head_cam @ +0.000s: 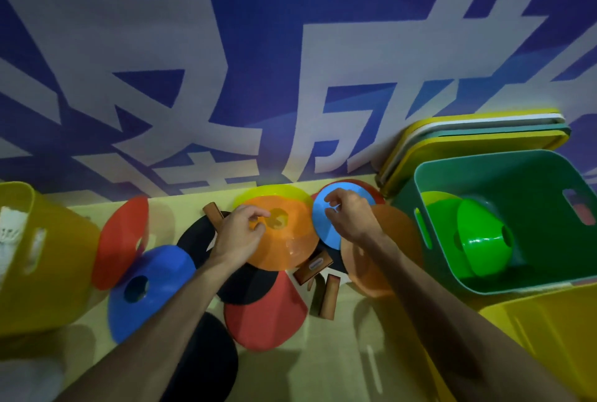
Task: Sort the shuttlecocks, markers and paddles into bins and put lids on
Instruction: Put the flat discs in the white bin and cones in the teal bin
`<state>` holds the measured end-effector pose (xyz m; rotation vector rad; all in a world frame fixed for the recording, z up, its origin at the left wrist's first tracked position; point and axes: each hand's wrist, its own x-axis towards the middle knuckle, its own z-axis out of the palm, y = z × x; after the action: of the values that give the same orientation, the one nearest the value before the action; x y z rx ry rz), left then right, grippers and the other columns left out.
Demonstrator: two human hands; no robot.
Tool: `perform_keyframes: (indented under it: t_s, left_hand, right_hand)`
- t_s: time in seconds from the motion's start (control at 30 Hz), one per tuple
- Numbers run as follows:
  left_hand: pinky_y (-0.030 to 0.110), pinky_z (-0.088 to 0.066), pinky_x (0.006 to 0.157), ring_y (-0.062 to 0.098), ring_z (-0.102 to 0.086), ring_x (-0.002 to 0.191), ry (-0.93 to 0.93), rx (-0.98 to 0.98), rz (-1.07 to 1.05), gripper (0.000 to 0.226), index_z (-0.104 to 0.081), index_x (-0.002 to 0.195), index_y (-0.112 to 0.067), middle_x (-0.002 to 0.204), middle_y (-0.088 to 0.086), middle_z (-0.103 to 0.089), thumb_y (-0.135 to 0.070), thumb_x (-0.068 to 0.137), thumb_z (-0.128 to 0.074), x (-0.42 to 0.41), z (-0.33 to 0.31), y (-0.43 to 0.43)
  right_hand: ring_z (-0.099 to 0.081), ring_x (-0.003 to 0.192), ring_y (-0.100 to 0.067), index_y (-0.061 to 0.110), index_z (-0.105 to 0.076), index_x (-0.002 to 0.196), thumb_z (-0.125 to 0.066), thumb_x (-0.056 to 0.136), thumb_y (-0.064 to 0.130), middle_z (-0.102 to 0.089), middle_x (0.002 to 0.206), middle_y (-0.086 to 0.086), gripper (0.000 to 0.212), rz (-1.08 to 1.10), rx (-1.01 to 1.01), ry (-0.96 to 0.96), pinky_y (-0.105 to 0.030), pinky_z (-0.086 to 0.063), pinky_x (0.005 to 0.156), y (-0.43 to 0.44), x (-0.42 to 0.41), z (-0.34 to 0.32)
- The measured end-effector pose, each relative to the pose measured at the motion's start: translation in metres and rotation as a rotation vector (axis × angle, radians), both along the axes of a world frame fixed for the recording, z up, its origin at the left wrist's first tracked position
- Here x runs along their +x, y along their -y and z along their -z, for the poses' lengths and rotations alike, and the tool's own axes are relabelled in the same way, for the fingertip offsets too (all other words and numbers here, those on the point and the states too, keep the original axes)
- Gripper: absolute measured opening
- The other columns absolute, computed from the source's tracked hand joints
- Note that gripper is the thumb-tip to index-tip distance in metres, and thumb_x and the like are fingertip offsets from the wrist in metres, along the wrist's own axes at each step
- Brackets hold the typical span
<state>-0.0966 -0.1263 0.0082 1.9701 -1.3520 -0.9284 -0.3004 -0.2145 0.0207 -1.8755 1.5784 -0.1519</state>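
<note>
Currently, the left hand [237,235] has its fingers [257,214] curled at the centre hole of the flat orange plastic disc marker [290,240], pinching its inner edge. The right hand [350,216] pinches the light blue plastic disc marker [323,227] in the same way. Both markers lie on the pale surface [339,353] near the wall, edges meeting, over black-faced wooden paddles [193,237]. They are just beside the open green plastic bin [533,175], which holds green markers [481,240].

Risk noted: a lift may drag a neighbouring disc or shift a paddle beneath. A shallow pinch on thin plastic may slip before the bin is reached.
</note>
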Motion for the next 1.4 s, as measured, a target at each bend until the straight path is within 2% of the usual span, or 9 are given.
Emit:
perform_keyframes:
  t_s: [0.17, 0.3, 0.4, 0.53, 0.67, 0.97, 1.1, 1.23, 1.4]
  left_hand:
    - [0.012, -0.042, 0.086, 0.005, -0.055, 0.100, -0.013, -0.221, 0.061, 0.025, -0.069, 0.092, -0.020, 0.102, -0.005, -0.060, 0.002, 0.085, -0.058, -0.017, 0.005, 0.006]
    - [0.028, -0.038, 0.098, 0.012, -0.050, 0.111, 0.186, -0.073, 0.246, 0.024, -0.063, 0.108, -0.025, 0.113, -0.008, -0.056, -0.012, 0.088, -0.060, -0.019, 0.021, 0.012]
    - [0.029, -0.026, 0.104, 0.013, -0.046, 0.120, 0.364, -0.016, 0.335, 0.032, -0.057, 0.121, -0.025, 0.120, -0.007, -0.055, -0.020, 0.090, -0.059, -0.023, 0.027, 0.008]
    - [0.028, -0.026, 0.099, 0.015, -0.054, 0.109, 0.428, -0.030, 0.323, 0.036, -0.056, 0.121, -0.026, 0.108, -0.006, -0.063, -0.016, 0.087, -0.061, -0.026, 0.024, 0.006]
    - [0.027, -0.025, 0.096, 0.014, -0.055, 0.103, 0.417, -0.020, 0.302, 0.035, -0.057, 0.118, -0.027, 0.101, -0.005, -0.066, -0.013, 0.086, -0.062, -0.025, 0.017, 0.003]
    - [0.025, -0.026, 0.091, 0.014, -0.056, 0.103, 0.440, -0.042, 0.217, 0.030, -0.061, 0.111, -0.026, 0.096, -0.005, -0.066, -0.014, 0.084, -0.065, -0.020, -0.003, -0.007]
    - [0.029, -0.029, 0.095, 0.015, -0.056, 0.104, 0.440, -0.066, 0.139, 0.027, -0.063, 0.108, -0.024, 0.096, -0.005, -0.066, -0.013, 0.084, -0.064, -0.016, -0.022, -0.014]
    - [0.036, -0.039, 0.097, 0.017, -0.060, 0.099, 0.395, -0.143, 0.053, 0.024, -0.064, 0.105, -0.022, 0.096, -0.003, -0.067, -0.013, 0.083, -0.064, -0.020, -0.048, -0.020]
    - [0.039, -0.048, 0.093, 0.015, -0.059, 0.100, 0.299, -0.252, 0.029, 0.023, -0.063, 0.108, -0.022, 0.105, -0.003, -0.066, -0.016, 0.086, -0.063, -0.038, -0.085, -0.023]
  right_hand:
    - [-0.049, 0.120, -0.025, 0.016, -0.049, 0.132, -0.054, 0.092, 0.018, -0.049, 0.132, -0.009, 0.040, -0.060, 0.085, -0.186, -0.038, -0.046, 0.100, -0.001, -0.003, 0.027]
    - [-0.039, 0.129, -0.025, 0.020, -0.040, 0.139, -0.052, 0.093, 0.015, -0.035, 0.142, -0.007, 0.048, -0.088, 0.114, -0.250, -0.039, -0.040, 0.108, -0.009, -0.005, 0.037]
    - [-0.038, 0.129, -0.026, 0.020, -0.035, 0.142, -0.051, 0.094, 0.017, -0.035, 0.142, -0.008, 0.051, -0.122, 0.040, -0.307, -0.039, -0.037, 0.110, -0.015, -0.008, 0.037]
    - [-0.025, 0.139, -0.031, 0.016, -0.027, 0.145, -0.047, 0.092, 0.022, -0.030, 0.148, -0.015, 0.057, -0.220, -0.150, -0.592, -0.046, -0.023, 0.114, -0.014, -0.018, 0.035]
    - [-0.007, 0.146, -0.038, 0.011, -0.011, 0.151, -0.040, 0.096, 0.033, -0.016, 0.156, -0.020, 0.066, -0.231, -0.087, -0.838, -0.053, -0.005, 0.117, -0.003, -0.032, 0.030]
    - [-0.043, 0.128, -0.030, 0.016, -0.046, 0.132, -0.044, 0.097, 0.025, -0.050, 0.134, -0.011, 0.037, -0.204, -0.150, -0.744, -0.043, -0.031, 0.109, -0.008, -0.038, 0.004]
    - [-0.050, 0.121, -0.029, 0.016, -0.053, 0.127, -0.035, 0.101, 0.034, -0.055, 0.129, -0.010, 0.036, -0.203, -0.234, -0.659, -0.039, -0.039, 0.101, -0.016, -0.036, -0.017]
    - [-0.056, 0.115, -0.029, 0.017, -0.058, 0.121, -0.039, 0.094, 0.012, -0.059, 0.123, -0.009, 0.033, -0.176, -0.341, -0.579, -0.037, -0.047, 0.091, -0.028, -0.036, -0.046]
    - [-0.063, 0.098, -0.032, 0.016, -0.063, 0.106, -0.049, 0.088, 0.014, -0.064, 0.107, -0.007, 0.023, -0.013, -0.514, -0.358, -0.037, -0.051, 0.077, -0.042, -0.050, -0.083]
